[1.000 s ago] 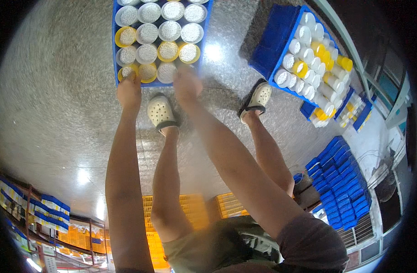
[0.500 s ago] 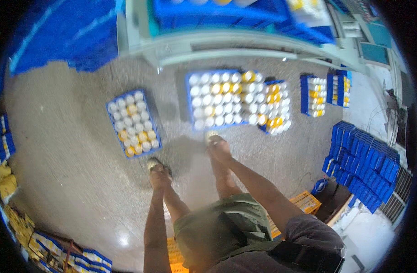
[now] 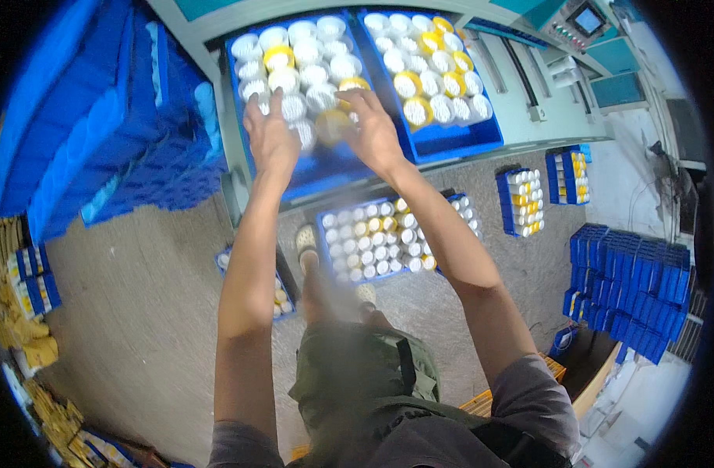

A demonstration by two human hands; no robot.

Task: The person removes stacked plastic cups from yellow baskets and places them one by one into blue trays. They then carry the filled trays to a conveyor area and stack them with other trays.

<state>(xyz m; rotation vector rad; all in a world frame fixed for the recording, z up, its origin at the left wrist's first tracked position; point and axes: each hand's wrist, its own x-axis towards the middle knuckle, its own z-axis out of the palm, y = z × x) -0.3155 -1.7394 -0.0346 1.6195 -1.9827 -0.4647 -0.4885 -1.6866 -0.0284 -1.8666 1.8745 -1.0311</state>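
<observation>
Left of the blue tray (image 3: 323,168) on the worktop (image 3: 521,117) we see stacked blue crates (image 3: 84,132). Our left hand (image 3: 270,136) lies flat and open on the white-capped bobbins (image 3: 302,78) in that tray. Our right hand (image 3: 370,129) curls around a yellow-capped bobbin (image 3: 331,125) near the tray's front edge. Right of this tray sits a second blue tray (image 3: 458,140) of white and yellow spools. Below the tray, on the floor, more filled trays (image 3: 376,242) rest.

Both hands — left hand (image 3: 270,139), right hand (image 3: 372,129) — rest on spools (image 3: 310,78) in a blue tray (image 3: 326,168).
</observation>
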